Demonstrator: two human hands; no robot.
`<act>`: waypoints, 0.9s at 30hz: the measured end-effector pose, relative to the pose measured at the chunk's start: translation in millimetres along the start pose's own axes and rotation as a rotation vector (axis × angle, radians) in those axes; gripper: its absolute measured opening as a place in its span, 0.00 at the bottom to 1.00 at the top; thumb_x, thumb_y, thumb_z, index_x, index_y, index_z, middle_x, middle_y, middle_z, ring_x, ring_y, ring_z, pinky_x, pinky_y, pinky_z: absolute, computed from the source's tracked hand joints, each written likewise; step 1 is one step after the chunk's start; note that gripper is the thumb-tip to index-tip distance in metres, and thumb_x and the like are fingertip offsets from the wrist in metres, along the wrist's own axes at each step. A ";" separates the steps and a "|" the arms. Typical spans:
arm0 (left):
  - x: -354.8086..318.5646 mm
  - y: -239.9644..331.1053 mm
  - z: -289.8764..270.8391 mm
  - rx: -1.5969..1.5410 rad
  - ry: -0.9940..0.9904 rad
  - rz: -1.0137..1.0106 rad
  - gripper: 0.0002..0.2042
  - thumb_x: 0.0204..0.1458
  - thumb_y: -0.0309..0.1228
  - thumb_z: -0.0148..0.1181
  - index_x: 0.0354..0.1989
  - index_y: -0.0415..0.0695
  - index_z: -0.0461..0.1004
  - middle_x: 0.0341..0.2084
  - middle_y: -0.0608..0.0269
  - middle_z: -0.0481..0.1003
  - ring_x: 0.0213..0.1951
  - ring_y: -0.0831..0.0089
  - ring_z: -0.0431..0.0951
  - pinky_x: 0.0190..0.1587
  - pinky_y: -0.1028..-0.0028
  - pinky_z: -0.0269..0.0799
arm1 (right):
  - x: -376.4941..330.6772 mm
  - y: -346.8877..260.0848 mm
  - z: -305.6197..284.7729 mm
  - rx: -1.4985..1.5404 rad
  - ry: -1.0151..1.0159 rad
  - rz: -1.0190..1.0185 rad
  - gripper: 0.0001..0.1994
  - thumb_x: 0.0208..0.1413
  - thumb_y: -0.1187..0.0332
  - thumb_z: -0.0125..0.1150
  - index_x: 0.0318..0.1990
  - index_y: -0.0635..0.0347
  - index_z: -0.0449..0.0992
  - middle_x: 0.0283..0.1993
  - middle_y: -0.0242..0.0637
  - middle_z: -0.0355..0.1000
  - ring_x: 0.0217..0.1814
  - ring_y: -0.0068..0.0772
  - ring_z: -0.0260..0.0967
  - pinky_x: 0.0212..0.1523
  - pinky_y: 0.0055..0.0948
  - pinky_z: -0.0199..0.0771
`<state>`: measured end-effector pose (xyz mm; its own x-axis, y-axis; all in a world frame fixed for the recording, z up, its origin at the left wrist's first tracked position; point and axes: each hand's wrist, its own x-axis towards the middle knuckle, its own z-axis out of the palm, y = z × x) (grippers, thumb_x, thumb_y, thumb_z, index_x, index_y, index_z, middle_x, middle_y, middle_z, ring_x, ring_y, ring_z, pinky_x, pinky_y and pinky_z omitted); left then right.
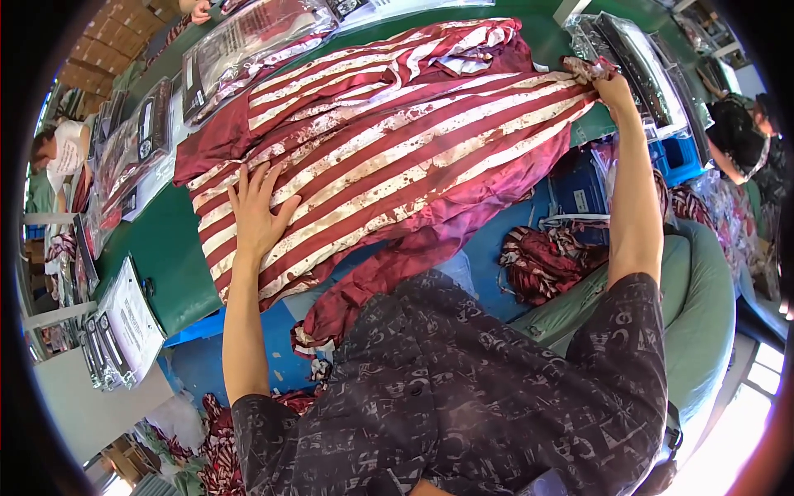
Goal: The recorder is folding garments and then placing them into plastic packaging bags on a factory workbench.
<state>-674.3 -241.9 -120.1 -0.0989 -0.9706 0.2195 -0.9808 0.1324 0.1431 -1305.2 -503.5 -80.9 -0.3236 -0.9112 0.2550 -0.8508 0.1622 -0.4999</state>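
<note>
A red and white striped garment (413,157) with dark red blotches lies spread across the green table (157,256). Its plain red part hangs over the near edge toward my body. My left hand (258,211) rests flat on the stripes near the garment's left end, fingers spread. At the far right my right hand (612,89) is closed on a bunched end of the same garment, and the cloth runs taut between the two hands. A second striped layer lies bunched along the far side.
Clear plastic packages (248,54) lie along the table's far left, and more packages (633,66) stand at the right. Beside my right arm are a blue bin (680,157) and a striped heap (546,263). Other people (68,157) work at left and right.
</note>
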 end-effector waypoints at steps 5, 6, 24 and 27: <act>-3.3 0.5 1.8 -0.007 -0.001 -0.022 0.30 0.57 0.51 0.58 0.66 0.54 0.67 0.67 0.62 0.64 0.72 0.48 0.51 0.71 0.40 0.39 | -96.1 -92.7 -2.5 -0.153 0.189 -1.057 0.22 0.43 0.79 0.58 0.50 0.53 0.77 0.52 0.36 0.75 0.52 0.45 0.71 0.54 0.46 0.73; -3.2 0.9 -0.6 -0.004 -0.004 -0.019 0.30 0.57 0.52 0.58 0.66 0.54 0.67 0.67 0.63 0.64 0.72 0.48 0.51 0.71 0.40 0.39 | -121.7 -107.0 3.4 -0.155 0.016 -1.165 0.23 0.42 0.79 0.59 0.50 0.53 0.77 0.55 0.34 0.75 0.56 0.45 0.71 0.59 0.48 0.71; 0.0 3.4 7.6 -0.048 -0.028 -0.060 0.29 0.61 0.55 0.51 0.67 0.56 0.66 0.67 0.64 0.64 0.72 0.49 0.52 0.71 0.41 0.38 | -147.3 -123.9 91.9 -0.234 0.311 -0.524 0.12 0.54 0.59 0.62 0.41 0.53 0.82 0.43 0.39 0.73 0.44 0.49 0.68 0.45 0.46 0.71; -1.2 2.1 8.1 -0.037 -0.024 -0.067 0.28 0.61 0.55 0.50 0.67 0.56 0.66 0.66 0.64 0.64 0.72 0.49 0.52 0.71 0.41 0.38 | -157.9 -135.3 111.0 -0.315 0.250 -0.397 0.13 0.56 0.58 0.59 0.45 0.49 0.81 0.51 0.40 0.70 0.49 0.51 0.67 0.47 0.47 0.70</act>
<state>-677.6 -242.0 -127.8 -0.0374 -0.9820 0.1849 -0.9786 0.0734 0.1921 -1093.1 -423.6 -145.4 -0.0094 -0.8143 0.5804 -0.9973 -0.0345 -0.0646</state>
